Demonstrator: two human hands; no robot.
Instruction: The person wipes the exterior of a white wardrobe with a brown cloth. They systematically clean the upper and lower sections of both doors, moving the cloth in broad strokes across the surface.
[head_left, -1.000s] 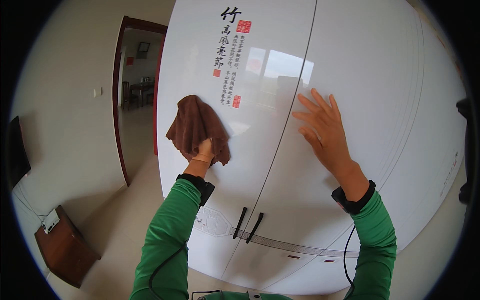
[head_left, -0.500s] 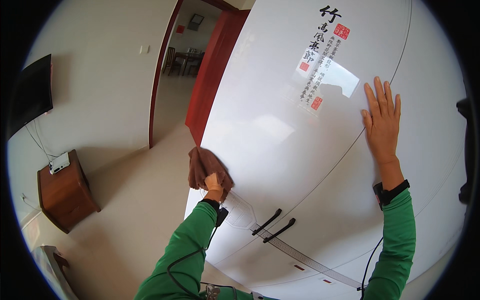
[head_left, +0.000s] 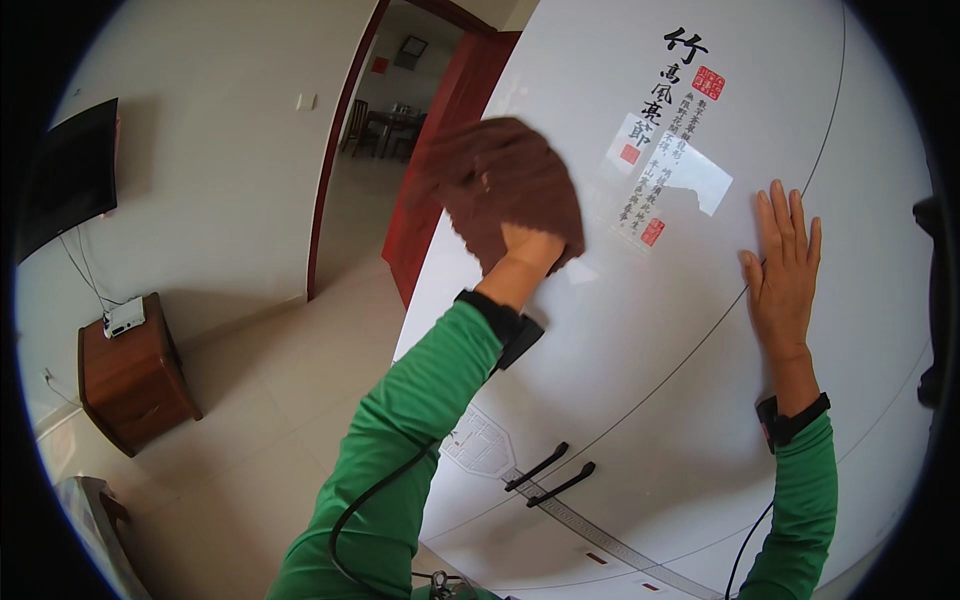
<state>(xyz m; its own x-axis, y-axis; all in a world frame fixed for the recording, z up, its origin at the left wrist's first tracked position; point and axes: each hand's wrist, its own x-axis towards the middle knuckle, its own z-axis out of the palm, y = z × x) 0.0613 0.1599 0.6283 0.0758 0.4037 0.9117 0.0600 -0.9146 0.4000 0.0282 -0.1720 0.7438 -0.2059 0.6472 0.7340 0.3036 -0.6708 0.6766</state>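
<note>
A tall glossy white wardrobe (head_left: 640, 340) with black lettering and red seal marks fills the right half of the view. My left hand (head_left: 528, 258) is pressed to its upper left part, closed on a brown cloth (head_left: 510, 180) that spreads over the surface toward the side edge. The cloth hides most of the fingers. Flat on the wardrobe at the right, my right hand (head_left: 785, 285) lies with its fingers stretched out and nothing in it. Two black handles (head_left: 550, 475) sit lower down, between my forearms.
A red door (head_left: 440, 160) stands ajar beside the wardrobe, with a table and chairs in the room beyond. On the left are a brown wooden cabinet (head_left: 135, 385) carrying a white box (head_left: 125, 318), and a wall-mounted television (head_left: 70, 180). A cable runs along my left sleeve.
My left hand has swept the brown cloth up and to the right from the wardrobe's lower left edge. The right hand stays flat on the panel. The view has shifted slightly.
</note>
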